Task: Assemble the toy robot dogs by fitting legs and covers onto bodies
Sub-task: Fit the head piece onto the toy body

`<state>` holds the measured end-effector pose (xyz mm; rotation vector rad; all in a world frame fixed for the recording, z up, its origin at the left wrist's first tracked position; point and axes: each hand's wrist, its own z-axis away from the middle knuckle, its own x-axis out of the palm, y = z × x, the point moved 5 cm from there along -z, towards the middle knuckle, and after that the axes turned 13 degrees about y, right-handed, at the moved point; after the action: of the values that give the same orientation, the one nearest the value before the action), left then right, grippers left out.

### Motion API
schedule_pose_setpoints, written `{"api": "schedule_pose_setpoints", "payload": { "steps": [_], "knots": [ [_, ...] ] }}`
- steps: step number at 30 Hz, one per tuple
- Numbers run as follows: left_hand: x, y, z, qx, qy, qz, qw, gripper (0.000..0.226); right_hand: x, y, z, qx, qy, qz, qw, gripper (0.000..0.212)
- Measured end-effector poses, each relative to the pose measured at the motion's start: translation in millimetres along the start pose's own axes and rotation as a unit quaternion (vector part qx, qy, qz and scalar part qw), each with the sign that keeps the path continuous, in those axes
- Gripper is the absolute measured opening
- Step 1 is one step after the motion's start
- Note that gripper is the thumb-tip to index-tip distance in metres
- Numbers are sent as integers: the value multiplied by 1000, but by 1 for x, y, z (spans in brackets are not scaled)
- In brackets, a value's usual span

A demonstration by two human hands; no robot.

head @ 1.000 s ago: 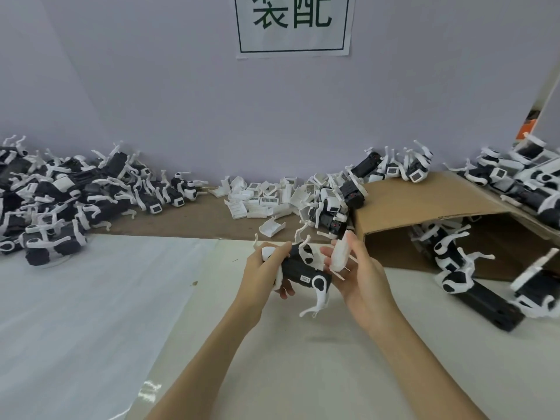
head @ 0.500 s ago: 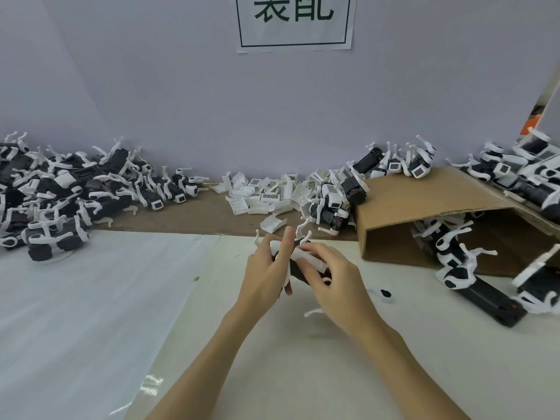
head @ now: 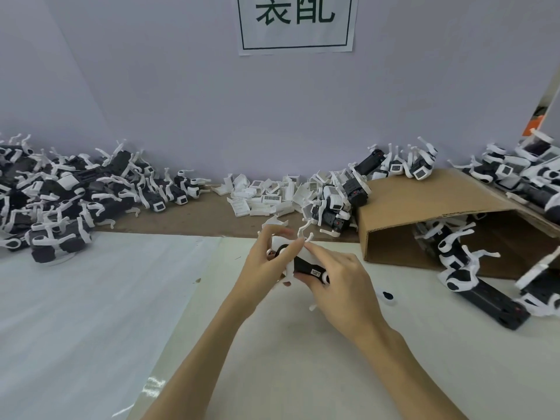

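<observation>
Your left hand [head: 260, 268] & right hand [head: 342, 286] meet at centre of the table [head: 303, 359], toy dog body [head: 306, 266] held between them. Heap of assembled dogs [head: 60, 198] lies at 10 o'clock along the wall. Loose covers pile [head: 266, 197] sits at 12, behind your hands. Cardboard box [head: 424, 213] at 2 o'clock, dogs on top of it & inside it. More dogs [head: 472, 286] at 3, in front of the box opening. Wall sign [head: 295, 22] hangs above at 12

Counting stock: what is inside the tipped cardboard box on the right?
Inside the cardboard box, black-and-white toy robot dogs spill out of its open front onto the table. Its top panel hides anything deeper in, so the count cannot be told.
</observation>
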<state>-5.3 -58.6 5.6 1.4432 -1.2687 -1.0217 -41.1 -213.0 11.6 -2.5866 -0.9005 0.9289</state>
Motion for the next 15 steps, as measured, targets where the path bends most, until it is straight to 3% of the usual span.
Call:
{"api": "schedule_pose_setpoints", "payload": {
  "steps": [4, 10, 15],
  "knots": [
    [4, 3, -1, 68, -7, -43, 997, 7, -4, 2, 0, -10, 19, 17, 1000, 52],
    [5, -1, -2, 86, 18, -66, 994, 14, 2, 6, 0, 24, -21, -21, 999, 57],
    [4, -5, -5, 67, 32, -56, 996, 20, 2, 6, -1, 10, -9, 2, 1000, 42]
  ]
}}
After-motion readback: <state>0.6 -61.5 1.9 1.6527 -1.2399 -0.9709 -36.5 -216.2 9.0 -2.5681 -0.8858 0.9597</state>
